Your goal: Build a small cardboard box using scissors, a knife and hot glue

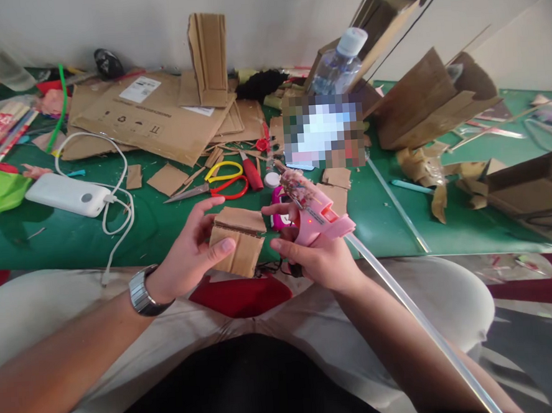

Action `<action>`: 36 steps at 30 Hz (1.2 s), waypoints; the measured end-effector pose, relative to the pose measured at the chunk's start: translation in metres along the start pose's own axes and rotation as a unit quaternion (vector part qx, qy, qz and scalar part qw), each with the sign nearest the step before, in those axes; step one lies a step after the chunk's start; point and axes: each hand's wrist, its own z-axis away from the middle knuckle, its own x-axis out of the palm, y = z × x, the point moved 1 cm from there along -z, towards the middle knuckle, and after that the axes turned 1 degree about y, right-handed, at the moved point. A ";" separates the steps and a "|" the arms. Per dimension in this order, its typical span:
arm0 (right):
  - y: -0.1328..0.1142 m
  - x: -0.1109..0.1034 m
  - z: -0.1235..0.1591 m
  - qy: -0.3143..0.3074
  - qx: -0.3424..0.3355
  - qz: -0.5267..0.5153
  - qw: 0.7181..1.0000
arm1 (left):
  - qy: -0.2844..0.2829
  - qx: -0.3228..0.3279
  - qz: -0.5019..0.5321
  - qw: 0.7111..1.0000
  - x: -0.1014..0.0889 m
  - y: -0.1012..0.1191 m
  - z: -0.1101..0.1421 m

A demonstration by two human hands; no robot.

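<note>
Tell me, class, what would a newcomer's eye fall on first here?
Probably the pink glue gun in the right hand, with its long clear glue stick trailing back beside the forearm. Next might come the small folded cardboard in the left hand. Beyond it, scissors with one yellow and one red handle stand out against the green tabletop.

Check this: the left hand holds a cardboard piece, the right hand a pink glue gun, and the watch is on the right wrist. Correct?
No: the head view shows the watch on the left wrist. The left hand does hold the cardboard piece, and the right hand the pink glue gun.
</note>
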 end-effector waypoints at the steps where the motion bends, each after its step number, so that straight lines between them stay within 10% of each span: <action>1: 0.000 0.000 0.000 0.001 -0.003 0.008 1.000 | -0.001 -0.002 -0.004 1.000 0.002 0.000 0.001; 14: 0.010 -0.006 0.001 0.010 0.026 -0.046 0.999 | 0.033 0.014 -0.049 0.998 0.007 0.000 0.002; 25: -0.007 -0.019 0.012 -0.199 0.023 -0.082 0.976 | 0.071 0.036 -0.082 0.993 0.010 0.007 0.003; 36: -0.004 -0.005 0.015 -0.212 0.049 -0.065 0.974 | 0.099 0.048 -0.140 0.984 0.012 0.013 0.005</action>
